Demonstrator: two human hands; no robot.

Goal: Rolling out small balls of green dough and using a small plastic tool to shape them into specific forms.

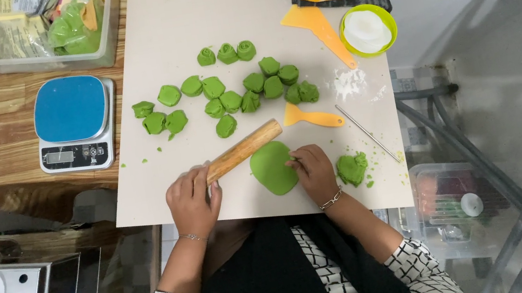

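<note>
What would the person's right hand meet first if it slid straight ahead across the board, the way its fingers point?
The right hand points up and slightly left; its fingertips already touch the flattened green dough. Beyond that, probably the wooden rolling pin, though the exact line is hard to judge.

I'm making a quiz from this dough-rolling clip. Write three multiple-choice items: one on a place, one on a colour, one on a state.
1. Where is the kitchen scale?
A. On the wooden table, left of the board
B. On the board
C. On the floor

2. What colour is the flattened dough?
A. White
B. Green
C. Orange

3. What does the left hand hold?
A. A scraper
B. Nothing
C. The rolling pin

Answers: 1 A, it sits beside the board; 2 B, green like the small pieces; 3 C, fingers wrap the pin's end while the right hand touches the dough.
</note>
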